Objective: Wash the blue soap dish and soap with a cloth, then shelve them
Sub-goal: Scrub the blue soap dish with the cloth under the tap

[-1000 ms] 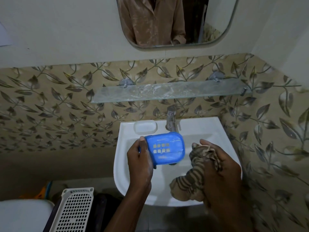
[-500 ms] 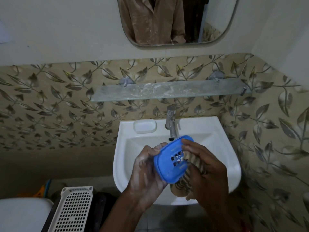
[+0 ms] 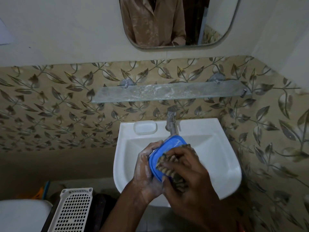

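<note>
Gripping the blue soap dish [image 3: 163, 150] by its edge, the lathered left hand [image 3: 146, 169] risks letting it slip into the basin [image 3: 222, 158] below (soap unseen), while the right hand [image 3: 185, 166] presses the striped cloth [image 3: 167, 166] against it.

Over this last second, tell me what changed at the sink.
The right hand brought the striped cloth onto the blue soap dish and presses it there. The left hand turned the dish, still gripping it. The glass shelf and tap are unchanged.
</note>
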